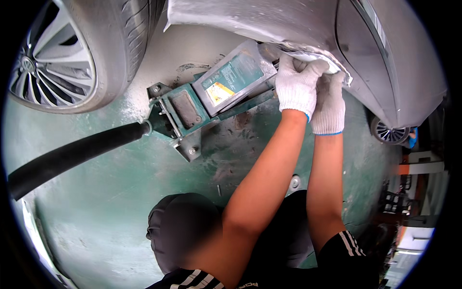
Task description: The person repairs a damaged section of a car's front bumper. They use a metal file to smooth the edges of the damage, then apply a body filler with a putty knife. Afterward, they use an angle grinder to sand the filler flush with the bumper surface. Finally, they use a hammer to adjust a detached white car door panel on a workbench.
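Note:
My left hand [295,86], in a white knit glove with a blue cuff edge, is at the lower edge of a grey car body panel [293,21]. Close beside it on the right, my right hand [328,98] wears a matching glove. The fingers of both hands are bent and bunched at a pale, rough strip [315,59] along the panel's edge. What they pinch there, if anything, is hidden. Just left of my hands, a green floor jack [185,108] reaches under the car, its grey cover plate [233,79] bearing a label.
The jack's black padded handle [77,156] slants to the lower left. A car wheel [62,62] stands at the upper left, another wheel [389,132] farther off at the right. A small metal piece [295,182] lies on the green floor [120,192] between my forearms.

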{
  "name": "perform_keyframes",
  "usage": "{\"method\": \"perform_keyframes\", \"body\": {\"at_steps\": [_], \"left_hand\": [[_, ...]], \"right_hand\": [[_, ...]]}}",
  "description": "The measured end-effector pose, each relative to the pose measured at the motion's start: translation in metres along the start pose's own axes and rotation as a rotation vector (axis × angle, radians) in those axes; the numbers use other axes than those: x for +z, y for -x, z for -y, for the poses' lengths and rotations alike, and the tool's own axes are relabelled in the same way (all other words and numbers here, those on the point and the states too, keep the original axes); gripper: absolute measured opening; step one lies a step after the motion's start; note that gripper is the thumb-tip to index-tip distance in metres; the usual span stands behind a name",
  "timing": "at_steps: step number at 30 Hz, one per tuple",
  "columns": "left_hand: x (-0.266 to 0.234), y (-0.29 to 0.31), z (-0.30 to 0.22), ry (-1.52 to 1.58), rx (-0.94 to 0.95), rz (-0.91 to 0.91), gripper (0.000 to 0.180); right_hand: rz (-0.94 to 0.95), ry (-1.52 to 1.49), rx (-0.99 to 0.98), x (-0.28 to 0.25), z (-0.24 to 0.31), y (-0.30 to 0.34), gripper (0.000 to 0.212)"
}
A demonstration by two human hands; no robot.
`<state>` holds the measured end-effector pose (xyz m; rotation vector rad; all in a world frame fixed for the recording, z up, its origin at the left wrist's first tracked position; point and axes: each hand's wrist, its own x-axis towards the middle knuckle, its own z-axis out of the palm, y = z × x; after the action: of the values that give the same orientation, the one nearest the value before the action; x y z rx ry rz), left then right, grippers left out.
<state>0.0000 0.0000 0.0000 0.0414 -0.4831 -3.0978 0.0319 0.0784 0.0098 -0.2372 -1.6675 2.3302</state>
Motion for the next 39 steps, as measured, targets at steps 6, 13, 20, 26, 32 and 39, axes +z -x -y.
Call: {"method": "perform_keyframes", "body": {"at_steps": [6,13,20,26,32,39], "left_hand": [[-0.008,-0.015,-0.001,0.266,-0.120,0.084,0.072],[-0.022,-0.019,0.011,0.323,-0.107,0.064,0.065],[-0.017,-0.008,0.007,0.375,-0.112,0.058,0.051],[-0.013,-0.010,0.015,0.548,-0.059,0.080,0.044],[-0.016,-0.010,0.006,0.444,-0.139,0.022,0.045],[-0.016,-0.009,0.004,0.469,-0.138,-0.015,0.042]], "right_hand": [[-0.238,0.413,0.108,-0.018,0.034,0.004,0.070],[-0.077,1.192,-0.241,0.037,0.056,0.025,0.031],[-0.101,1.292,-0.216,0.046,0.059,0.020,0.028],[-0.116,1.251,-0.213,0.044,0.064,0.020,0.029],[-0.096,1.277,-0.194,0.044,0.063,0.017,0.029],[-0.116,1.213,-0.184,0.044,0.060,0.017,0.028]]}}
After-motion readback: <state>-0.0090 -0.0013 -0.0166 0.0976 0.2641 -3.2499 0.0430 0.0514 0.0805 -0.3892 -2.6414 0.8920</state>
